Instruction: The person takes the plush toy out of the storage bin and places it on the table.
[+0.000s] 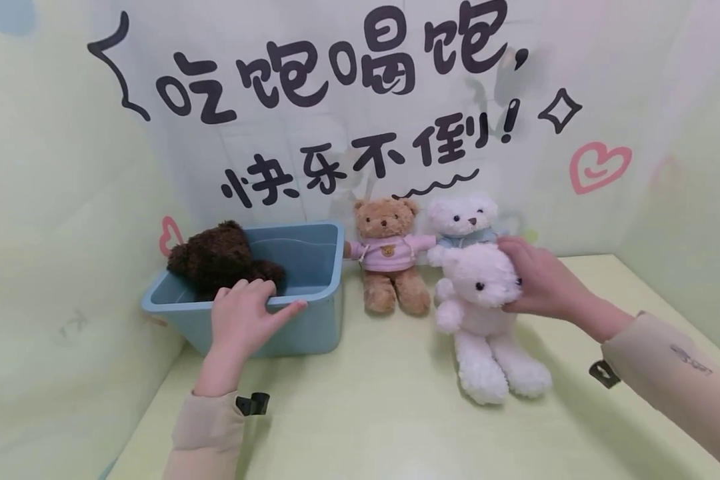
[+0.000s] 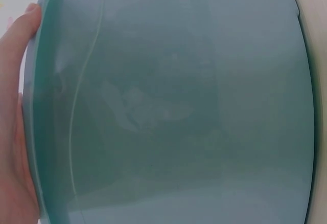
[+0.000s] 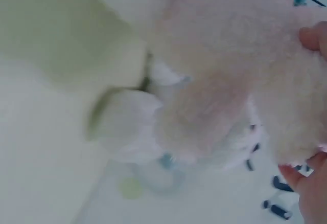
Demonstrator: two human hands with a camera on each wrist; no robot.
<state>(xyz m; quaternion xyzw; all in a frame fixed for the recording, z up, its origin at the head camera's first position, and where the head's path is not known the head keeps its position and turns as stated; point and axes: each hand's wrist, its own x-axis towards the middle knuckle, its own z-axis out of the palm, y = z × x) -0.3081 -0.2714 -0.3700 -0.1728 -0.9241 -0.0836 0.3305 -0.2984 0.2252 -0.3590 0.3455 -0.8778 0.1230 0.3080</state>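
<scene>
I watch from far away, and the middle of the head view is the middle of my clock. The biggest thing is the white sheet at 12 o'clock, with big black writing and a pink heart. The pale yellow tabletop runs down to 6 o'clock. The blue bin sits on it between 8 and 9 o'clock.

The fluffy white front bear is at 4 o'clock, upright, with its legs down. I cannot tell if its feet touch the tabletop. The pink-top bear sits close to the middle, just beside the bin, legs toward me. The brown bear is inside the bin at 9 o'clock, and part of it pokes up over the edge. The blue-top bear, white too, is at 3 o'clock, partly hidden behind the front bear.

Two cream sleeves reach in from 5 and 7 o'clock. The right hand, at 3 o'clock, grips the front bear by its head, fingers and thumb squeezing the fur. The left hand, at 8 o'clock, holds the bin's near edge, fingers bent over it and thumb outside. Smallest are the black clips, one by each wrist.
</scene>
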